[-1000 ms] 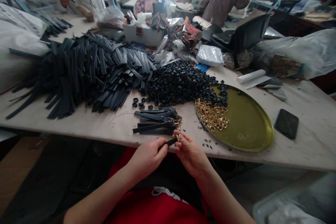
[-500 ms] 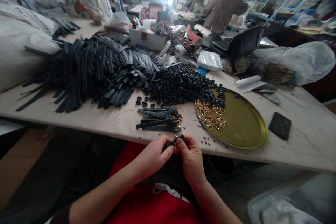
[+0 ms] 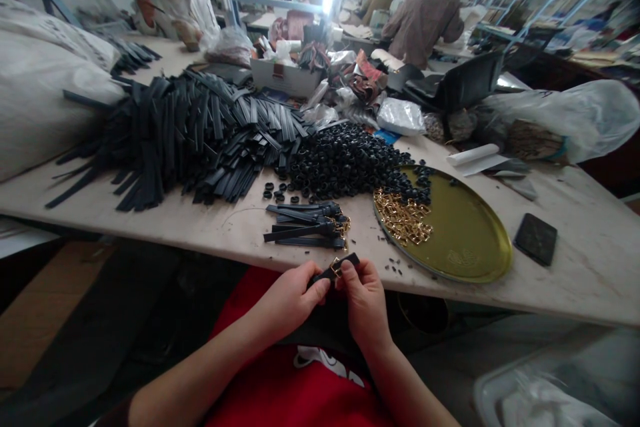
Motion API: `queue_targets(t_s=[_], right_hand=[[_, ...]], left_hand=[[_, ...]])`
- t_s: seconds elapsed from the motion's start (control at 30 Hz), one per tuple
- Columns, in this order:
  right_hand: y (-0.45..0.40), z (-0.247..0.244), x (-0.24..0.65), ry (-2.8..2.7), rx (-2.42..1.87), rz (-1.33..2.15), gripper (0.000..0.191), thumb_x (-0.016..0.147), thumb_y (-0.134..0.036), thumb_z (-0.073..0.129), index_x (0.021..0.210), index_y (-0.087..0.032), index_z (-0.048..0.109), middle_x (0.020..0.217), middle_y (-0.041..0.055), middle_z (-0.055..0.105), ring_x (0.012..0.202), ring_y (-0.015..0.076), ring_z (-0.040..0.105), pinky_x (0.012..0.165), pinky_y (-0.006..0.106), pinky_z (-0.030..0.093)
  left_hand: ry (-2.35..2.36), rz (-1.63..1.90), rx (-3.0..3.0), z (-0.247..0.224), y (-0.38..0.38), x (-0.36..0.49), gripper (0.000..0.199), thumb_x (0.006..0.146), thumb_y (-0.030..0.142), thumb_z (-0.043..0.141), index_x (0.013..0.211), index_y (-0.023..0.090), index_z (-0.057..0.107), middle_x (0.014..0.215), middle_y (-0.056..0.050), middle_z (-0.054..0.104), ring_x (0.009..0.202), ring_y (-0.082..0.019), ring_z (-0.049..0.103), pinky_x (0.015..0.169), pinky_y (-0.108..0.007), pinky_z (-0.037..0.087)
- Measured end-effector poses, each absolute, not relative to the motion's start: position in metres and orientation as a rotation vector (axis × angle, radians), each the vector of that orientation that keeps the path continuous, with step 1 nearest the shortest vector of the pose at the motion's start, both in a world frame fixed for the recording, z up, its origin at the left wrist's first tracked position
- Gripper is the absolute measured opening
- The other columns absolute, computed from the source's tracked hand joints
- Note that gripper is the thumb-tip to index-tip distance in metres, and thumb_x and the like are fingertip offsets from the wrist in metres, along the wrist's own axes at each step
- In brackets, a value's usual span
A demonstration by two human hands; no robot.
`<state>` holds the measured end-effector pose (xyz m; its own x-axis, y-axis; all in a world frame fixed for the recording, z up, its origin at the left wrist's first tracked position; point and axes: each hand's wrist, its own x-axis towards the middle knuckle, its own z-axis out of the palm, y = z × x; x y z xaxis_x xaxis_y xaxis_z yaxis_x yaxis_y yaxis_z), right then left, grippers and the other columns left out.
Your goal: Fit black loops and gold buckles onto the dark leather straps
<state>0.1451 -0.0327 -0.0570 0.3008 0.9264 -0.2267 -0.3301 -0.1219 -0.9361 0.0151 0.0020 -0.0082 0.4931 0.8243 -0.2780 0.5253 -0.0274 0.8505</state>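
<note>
Just off the table's front edge, a black strap [image 3: 327, 274] with a gold buckle [image 3: 335, 267] spans both hands. My left hand [image 3: 300, 288] pinches the strap left of the buckle. On the other side, my right hand [image 3: 364, 290] grips the strap close to the buckle, thumb on top. Several buckled straps [image 3: 305, 227] lie in a small stack just beyond the hands. Behind them rises a heap of black loops [image 3: 345, 163]. Gold buckles [image 3: 404, 217] are piled on the left part of a round gold tray [image 3: 470, 240].
A big pile of black straps [image 3: 175, 140] covers the table's left side, beside a white sack [image 3: 45, 93]. A phone [image 3: 535, 239] lies right of the tray. Farther back are a white box [image 3: 285, 77], plastic-wrapped bundles [image 3: 575, 120] and co-workers [image 3: 425, 13].
The strap's end now extends farther beyond the buckle, up and to the right, and the buckle shows more plainly between my hands. The camera view has shifted slightly.
</note>
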Motion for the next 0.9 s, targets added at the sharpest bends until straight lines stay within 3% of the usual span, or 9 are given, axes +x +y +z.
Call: queue_targets(t_s=[0.13,0.37,0.63,0.9], right_hand=[[-0.032,-0.055,0.145,-0.699,-1.230,1.247,0.021,0.075,-0.036,0.062,0.076,-0.019,0.049,0.059,-0.0063,0.049,0.053,0.0078,0.045,0.053,0.021,0.038],[-0.025,-0.055,0.155,-0.590,-1.141,1.518,0.024,0.078,-0.040,0.056,0.071,-0.018,0.052,0.060,-0.0034,0.054,0.054,0.0089,0.047,0.055,0.022,0.039],[-0.023,-0.047,0.159,-0.862,-1.398,1.305,0.025,0.076,-0.042,0.058,0.073,-0.017,0.053,0.060,-0.0034,0.054,0.057,0.0101,0.048,0.056,0.022,0.037],[-0.014,-0.055,0.164,-0.719,-1.290,1.502,0.027,0.076,-0.043,0.057,0.072,-0.017,0.051,0.059,-0.0033,0.053,0.053,0.0092,0.046,0.054,0.022,0.036]], left_hand=[[1.109,0.459,1.621,-0.013,0.007,0.017,0.025,0.083,0.035,0.044,0.071,0.017,0.056,0.071,0.001,0.061,0.067,-0.012,0.053,0.061,-0.022,0.037],[1.124,0.434,1.329,-0.028,0.011,0.021,0.021,0.078,0.033,0.046,0.067,0.016,0.052,0.060,0.004,0.053,0.055,-0.009,0.045,0.053,-0.020,0.034],[1.084,0.389,1.321,-0.031,0.017,0.023,0.030,0.079,0.042,0.045,0.065,0.016,0.049,0.057,0.004,0.048,0.051,-0.008,0.038,0.047,-0.019,0.028],[1.004,0.314,1.163,-0.036,0.021,0.018,0.027,0.078,0.042,0.048,0.073,0.016,0.047,0.061,0.005,0.050,0.045,-0.005,0.034,0.042,-0.016,0.026]])
